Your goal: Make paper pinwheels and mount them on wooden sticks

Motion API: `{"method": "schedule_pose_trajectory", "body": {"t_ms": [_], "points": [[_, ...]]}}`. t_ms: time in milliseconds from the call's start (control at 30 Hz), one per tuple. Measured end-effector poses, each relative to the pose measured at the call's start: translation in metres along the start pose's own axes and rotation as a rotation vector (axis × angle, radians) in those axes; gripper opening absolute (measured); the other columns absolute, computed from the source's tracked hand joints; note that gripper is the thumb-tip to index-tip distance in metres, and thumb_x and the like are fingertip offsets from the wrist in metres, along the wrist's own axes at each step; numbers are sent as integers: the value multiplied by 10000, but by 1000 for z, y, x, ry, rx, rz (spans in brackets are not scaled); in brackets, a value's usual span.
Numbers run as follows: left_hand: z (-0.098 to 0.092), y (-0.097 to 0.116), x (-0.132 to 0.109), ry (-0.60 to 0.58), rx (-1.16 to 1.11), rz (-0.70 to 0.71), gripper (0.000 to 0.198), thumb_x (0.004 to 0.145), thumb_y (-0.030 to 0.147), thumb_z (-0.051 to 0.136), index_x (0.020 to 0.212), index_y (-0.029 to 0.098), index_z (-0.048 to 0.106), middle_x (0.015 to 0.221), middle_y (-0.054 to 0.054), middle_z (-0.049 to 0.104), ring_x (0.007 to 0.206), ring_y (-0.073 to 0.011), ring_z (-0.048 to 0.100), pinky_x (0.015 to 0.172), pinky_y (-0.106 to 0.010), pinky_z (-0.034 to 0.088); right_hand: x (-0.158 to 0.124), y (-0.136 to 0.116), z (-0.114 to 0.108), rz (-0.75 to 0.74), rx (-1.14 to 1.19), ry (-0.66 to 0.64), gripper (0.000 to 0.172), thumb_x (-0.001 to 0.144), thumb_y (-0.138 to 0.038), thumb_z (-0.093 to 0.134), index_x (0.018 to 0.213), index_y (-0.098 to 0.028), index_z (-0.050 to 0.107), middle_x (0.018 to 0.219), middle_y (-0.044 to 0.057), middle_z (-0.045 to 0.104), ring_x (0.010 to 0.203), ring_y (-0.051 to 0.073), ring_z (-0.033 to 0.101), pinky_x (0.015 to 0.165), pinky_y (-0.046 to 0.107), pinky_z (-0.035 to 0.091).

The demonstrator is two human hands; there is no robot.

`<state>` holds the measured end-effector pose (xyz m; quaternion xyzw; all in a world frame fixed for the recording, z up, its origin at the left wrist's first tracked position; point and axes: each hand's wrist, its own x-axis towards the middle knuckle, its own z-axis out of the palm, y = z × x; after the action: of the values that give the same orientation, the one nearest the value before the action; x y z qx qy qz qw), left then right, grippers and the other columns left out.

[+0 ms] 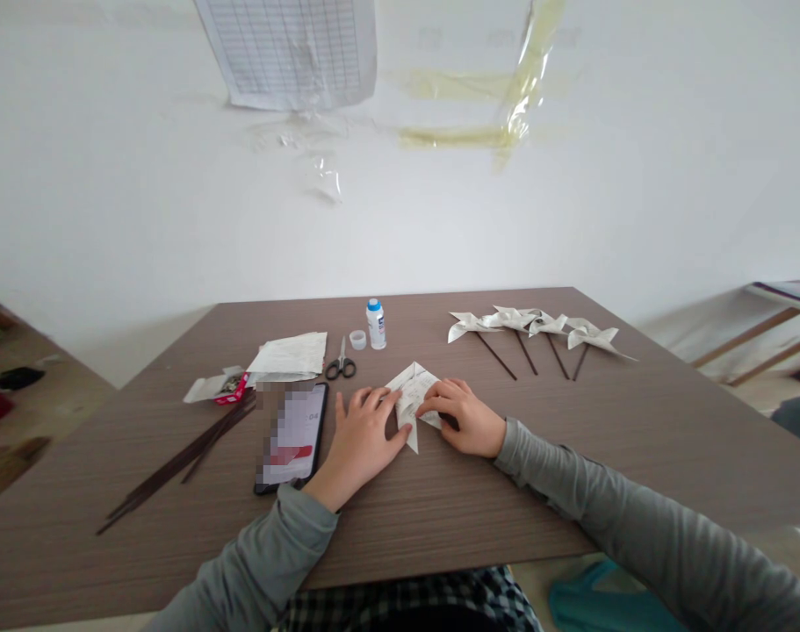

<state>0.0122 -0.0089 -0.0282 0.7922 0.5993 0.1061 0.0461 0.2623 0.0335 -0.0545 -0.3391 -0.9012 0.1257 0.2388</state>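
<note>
A folded piece of printed paper (pixel 409 399) lies on the table in front of me, with pointed flaps. My left hand (pixel 363 432) rests on its left side, fingers spread and the thumb touching a lower point. On the right side, my right hand (pixel 465 419) has its fingers curled in and pinches a flap of the same paper. The underside of the fold is hidden by my fingers. Just left of my left hand lies a phone (pixel 298 434) with its screen lit.
Beyond my hands stand a blue-capped bottle (pixel 377 325), a small clear cup (pixel 357 339) and black-handled scissors (pixel 340 367). At left are a paper stack (pixel 287 356), a red box (pixel 230 386) and dark sticks (pixel 176 465). Several paper pinwheels (pixel 518 318) on sticks lie back right, before the wall.
</note>
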Motion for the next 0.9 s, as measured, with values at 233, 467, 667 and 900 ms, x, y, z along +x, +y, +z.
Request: {"method": "schedule_pose_trajectory", "body": {"t_ms": [233, 467, 667, 900], "points": [[-1, 0, 0, -4, 3, 3, 559, 1091, 380, 704, 1646, 313, 695, 1717, -135, 700, 1613, -458, 558, 1396, -850, 302, -1, -2, -2, 20, 6, -17, 542, 820, 35, 653, 1156, -306, 909, 1227, 90, 819, 1227, 315, 763, 1255, 531, 527], [-2, 1, 0, 1, 1, -9, 551, 1086, 387, 727, 1635, 342, 701, 1699, -115, 712, 1615, -449, 565, 1409, -832, 302, 1, -3, -1, 46, -3, -14, 273, 920, -300, 985, 1178, -275, 898, 1213, 90, 832, 1201, 329, 775, 1226, 589, 552], [-6, 3, 1, -18, 5, -14, 553, 1088, 365, 743, 1638, 323, 706, 1709, -121, 708, 1621, -451, 576, 1411, -844, 309, 2, -10, -2, 95, -31, -16, 365, 871, -363, 1051, 1191, -274, 897, 1237, 116, 855, 1232, 363, 799, 1262, 628, 543], [-6, 3, -1, -12, -8, -15, 544, 1090, 360, 742, 1632, 330, 709, 1703, -118, 714, 1621, -448, 575, 1414, -842, 307, 3, -4, -2, 91, 5, -24, 256, 1029, -191, 845, 1260, -293, 885, 1268, 132, 892, 1285, 348, 813, 1396, 682, 398]]}}
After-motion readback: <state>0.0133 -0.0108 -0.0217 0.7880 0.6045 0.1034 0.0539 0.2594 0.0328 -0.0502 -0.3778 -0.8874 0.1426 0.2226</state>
